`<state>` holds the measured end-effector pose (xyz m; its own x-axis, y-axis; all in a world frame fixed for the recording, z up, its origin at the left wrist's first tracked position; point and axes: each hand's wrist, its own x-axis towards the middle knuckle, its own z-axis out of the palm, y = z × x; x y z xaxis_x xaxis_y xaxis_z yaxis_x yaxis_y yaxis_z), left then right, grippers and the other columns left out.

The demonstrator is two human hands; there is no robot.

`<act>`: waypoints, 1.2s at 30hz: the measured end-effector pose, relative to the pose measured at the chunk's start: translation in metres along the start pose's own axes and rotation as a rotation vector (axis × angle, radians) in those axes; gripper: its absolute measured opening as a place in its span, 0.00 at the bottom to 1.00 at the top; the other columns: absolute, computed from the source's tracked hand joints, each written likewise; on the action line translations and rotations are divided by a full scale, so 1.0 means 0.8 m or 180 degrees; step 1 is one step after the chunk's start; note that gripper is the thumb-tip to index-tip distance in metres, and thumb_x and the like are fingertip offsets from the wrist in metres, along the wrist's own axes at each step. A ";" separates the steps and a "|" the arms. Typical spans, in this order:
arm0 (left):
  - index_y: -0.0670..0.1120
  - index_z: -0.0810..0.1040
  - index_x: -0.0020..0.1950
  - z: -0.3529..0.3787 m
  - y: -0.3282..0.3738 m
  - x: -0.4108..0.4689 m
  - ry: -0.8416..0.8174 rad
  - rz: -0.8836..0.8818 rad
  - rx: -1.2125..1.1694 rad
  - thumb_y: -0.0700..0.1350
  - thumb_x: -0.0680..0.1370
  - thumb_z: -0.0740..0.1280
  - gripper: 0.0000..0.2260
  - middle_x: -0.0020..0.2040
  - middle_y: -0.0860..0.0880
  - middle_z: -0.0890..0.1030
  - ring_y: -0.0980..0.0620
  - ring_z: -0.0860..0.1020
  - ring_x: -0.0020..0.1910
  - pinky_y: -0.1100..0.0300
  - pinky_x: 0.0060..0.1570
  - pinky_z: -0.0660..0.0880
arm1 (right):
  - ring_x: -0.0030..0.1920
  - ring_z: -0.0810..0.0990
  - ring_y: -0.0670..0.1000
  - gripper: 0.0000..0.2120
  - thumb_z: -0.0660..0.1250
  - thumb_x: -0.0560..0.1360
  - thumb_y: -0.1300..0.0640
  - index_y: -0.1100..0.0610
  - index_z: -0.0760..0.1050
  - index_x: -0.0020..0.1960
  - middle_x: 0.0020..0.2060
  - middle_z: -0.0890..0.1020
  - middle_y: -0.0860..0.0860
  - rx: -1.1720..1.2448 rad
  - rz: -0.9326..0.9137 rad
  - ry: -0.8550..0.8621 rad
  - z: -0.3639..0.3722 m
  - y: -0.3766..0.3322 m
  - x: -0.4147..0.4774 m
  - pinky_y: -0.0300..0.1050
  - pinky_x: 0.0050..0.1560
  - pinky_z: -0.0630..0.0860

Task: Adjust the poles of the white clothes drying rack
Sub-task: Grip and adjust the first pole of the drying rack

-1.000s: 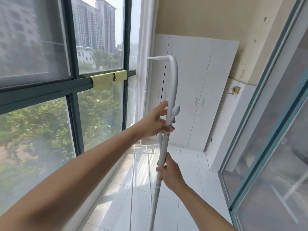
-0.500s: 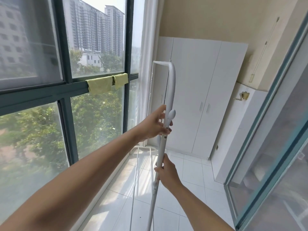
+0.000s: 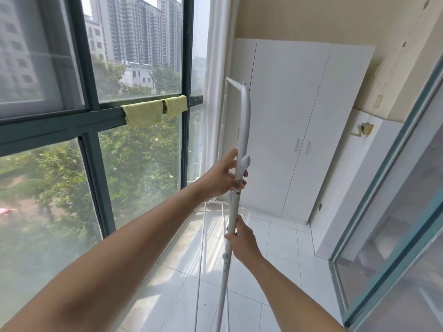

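A: So, where does the left hand sit?

B: High on the white pole of the clothes drying rack. Its grip is wrapped around the tube, fingers curling round the far side and fingertips showing on the right of the pole, thumb raised along the near side.

A: And the knob?

B: The oval white knob sits just above that grip, on the right face of the pole, touching the top finger or very nearly; I cannot tell which.

A: The right hand?

B: Lower down, well below the left grip. It is clenched on the same pole, the back of the hand facing the camera. Between the two grips the bare tube shows two small dark dots. Just below the right grip there is a small round stud on the tube.

A: How does the pole stand?

B: Nearly upright, leaning slightly, its lower end running out of the bottom of the view. Above the left grip it thickens into a curved upper section that bends over to the left at the top.

A: Anything around it?

B: Beyond the grips stands a white cabinet. Left of the upper grip is the window frame with two yellow-green cloths draped over its bar. Under the lower grip is white tiled floor.
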<state>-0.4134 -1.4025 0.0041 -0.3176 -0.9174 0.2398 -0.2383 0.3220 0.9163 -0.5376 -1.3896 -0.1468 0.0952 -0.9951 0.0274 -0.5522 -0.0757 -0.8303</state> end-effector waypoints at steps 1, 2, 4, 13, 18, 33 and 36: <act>0.44 0.64 0.60 0.001 -0.001 0.002 0.0013 -0.0005 0.0008 0.26 0.71 0.67 0.24 0.48 0.44 0.76 0.41 0.81 0.47 0.45 0.43 0.81 | 0.41 0.78 0.51 0.13 0.61 0.74 0.66 0.48 0.66 0.48 0.38 0.75 0.45 -0.0032 -0.0001 -0.0008 0.000 0.002 0.002 0.42 0.37 0.76; 0.44 0.64 0.60 0.002 -0.002 0.003 0.0024 -0.0007 0.0024 0.26 0.71 0.67 0.24 0.48 0.44 0.76 0.42 0.82 0.47 0.45 0.44 0.81 | 0.43 0.79 0.52 0.13 0.62 0.74 0.66 0.49 0.67 0.50 0.38 0.76 0.46 -0.0065 -0.0009 -0.0026 -0.001 0.002 0.004 0.46 0.41 0.78; 0.44 0.64 0.62 0.003 -0.002 0.003 0.0051 -0.0020 0.0057 0.27 0.72 0.66 0.24 0.50 0.43 0.76 0.44 0.82 0.46 0.51 0.42 0.82 | 0.46 0.80 0.55 0.13 0.62 0.74 0.65 0.51 0.67 0.54 0.38 0.76 0.46 -0.0125 -0.0021 -0.0076 -0.003 0.001 0.005 0.52 0.47 0.79; 0.49 0.62 0.70 0.020 -0.015 -0.020 0.0037 -0.0324 -0.0005 0.33 0.76 0.64 0.26 0.53 0.47 0.78 0.45 0.78 0.51 0.49 0.56 0.75 | 0.45 0.79 0.56 0.12 0.63 0.74 0.63 0.56 0.67 0.56 0.43 0.77 0.50 -0.0255 0.0014 -0.0118 -0.004 -0.002 0.000 0.51 0.48 0.77; 0.56 0.64 0.67 0.026 -0.024 -0.044 0.0045 -0.0418 -0.0329 0.33 0.77 0.61 0.24 0.60 0.44 0.77 0.49 0.76 0.55 0.51 0.59 0.73 | 0.46 0.77 0.53 0.18 0.60 0.75 0.64 0.56 0.68 0.63 0.48 0.76 0.49 0.0037 0.0101 -0.0124 -0.008 -0.005 -0.012 0.51 0.50 0.75; 0.48 0.62 0.75 0.106 -0.080 -0.212 0.0525 -0.0830 -0.0829 0.38 0.80 0.58 0.23 0.72 0.44 0.69 0.50 0.68 0.69 0.58 0.65 0.64 | 0.72 0.64 0.52 0.24 0.55 0.81 0.52 0.53 0.56 0.75 0.74 0.64 0.50 0.1230 0.0772 0.0304 -0.059 0.038 -0.189 0.55 0.73 0.61; 0.50 0.61 0.75 0.143 -0.097 -0.241 0.0214 -0.1131 -0.0968 0.42 0.80 0.59 0.23 0.73 0.47 0.67 0.54 0.68 0.67 0.58 0.65 0.62 | 0.73 0.62 0.52 0.25 0.54 0.81 0.51 0.54 0.56 0.75 0.74 0.63 0.52 0.1308 0.0921 0.0406 -0.056 0.057 -0.229 0.57 0.74 0.60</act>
<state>-0.4385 -1.2242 -0.1500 -0.2025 -0.9747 -0.0945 -0.0384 -0.0885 0.9953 -0.6176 -1.2139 -0.1650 -0.1291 -0.9734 -0.1894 -0.1676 0.2097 -0.9633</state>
